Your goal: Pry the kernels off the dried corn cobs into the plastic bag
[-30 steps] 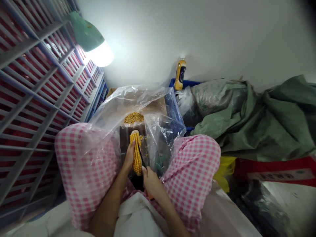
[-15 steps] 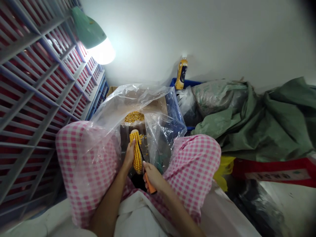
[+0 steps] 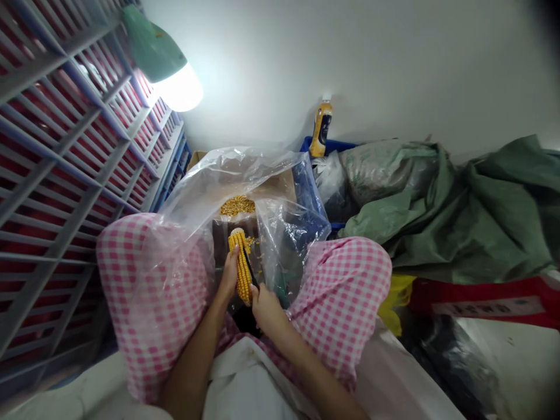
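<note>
Left hand [image 3: 228,274]: fingers closed around corn cob [image 3: 242,280]. Right hand [image 3: 266,307]: fingers gripping thin black tool [image 3: 251,271], possibly a screwdriver, against the cob. Loose kernels [image 3: 237,205] lie beyond both hands' fingers.

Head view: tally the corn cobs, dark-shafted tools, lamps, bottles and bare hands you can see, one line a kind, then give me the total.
Corn cob: 1
Dark-shafted tool: 1
Lamp: 1
Bottle: 1
Bare hands: 2 (left hand, right hand)
Total: 6
</note>
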Available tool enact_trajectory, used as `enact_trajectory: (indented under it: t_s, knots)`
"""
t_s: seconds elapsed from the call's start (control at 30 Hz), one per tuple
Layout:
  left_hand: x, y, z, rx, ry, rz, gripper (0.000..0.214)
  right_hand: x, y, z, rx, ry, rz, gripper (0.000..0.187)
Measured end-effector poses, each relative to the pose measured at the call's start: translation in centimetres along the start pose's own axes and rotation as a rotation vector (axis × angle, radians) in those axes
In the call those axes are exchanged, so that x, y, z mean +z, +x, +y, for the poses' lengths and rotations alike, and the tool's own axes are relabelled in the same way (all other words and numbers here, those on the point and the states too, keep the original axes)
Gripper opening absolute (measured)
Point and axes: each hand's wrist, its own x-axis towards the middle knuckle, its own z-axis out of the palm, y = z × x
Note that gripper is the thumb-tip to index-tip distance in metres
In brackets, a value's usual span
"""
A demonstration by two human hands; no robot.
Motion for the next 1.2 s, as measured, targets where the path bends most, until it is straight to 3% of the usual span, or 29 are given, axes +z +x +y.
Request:
enact_trajectory:
  t_s: [0.07, 0.23, 0.43, 0.57, 0.63, 0.8, 1.0, 1.13, 1.2]
  knots:
    - [-0.1, -0.1, 0.0, 0.011, -0.003, -0.001, 0.057, 0.1, 0.2, -0.2, -0.016, -0.036, 0.017, 0.024]
    - [-0.2, 0.1, -0.1, 0.073, 0.057, 0.041, 0.058, -1.1, 0.1, -0.8, 0.076, 0.254, -0.263, 0.034]
    - [0.2, -0.1, 0.1, 0.070, 0.012, 0.047, 0.058, -0.6, 1.1, -0.7, -0.002, 0.058, -0.029, 0.025]
    - [0.2, -0.5, 0.5, 0.052, 0.052, 0.040, 0.056, -1.8, 1.4, -1.2, 0.056, 0.253, -0.247, 0.035]
    - [0.3, -0.6, 0.5, 0.061, 0.073, 0.035, 0.054, -2.4, 1.3, -1.2, 0.068, 0.277, -0.294, 0.038]
    - [0.3, -0.1, -0.1, 0.045, 0.043, 0.049, 0.056, -2.0, 1.5, -1.1, -0.015, 0.065, -0.062, 0.028]
    - [-0.1, 0.2, -0.2, 0.032, 0.030, 0.055, 0.059, -1.8, 1.9, -1.7, 0.006, 0.177, -0.231, 0.039]
    - [0.1, 0.1, -0.2, 0.026, 0.021, 0.057, 0.059, -1.9, 2.0, -1.8, -0.022, 0.094, -0.105, 0.027]
    - [0.0, 0.1, -0.3, -0.004, 0.014, 0.046, 0.058, -2.2, 2.1, -1.9, -0.018, 0.096, -0.119, 0.028]
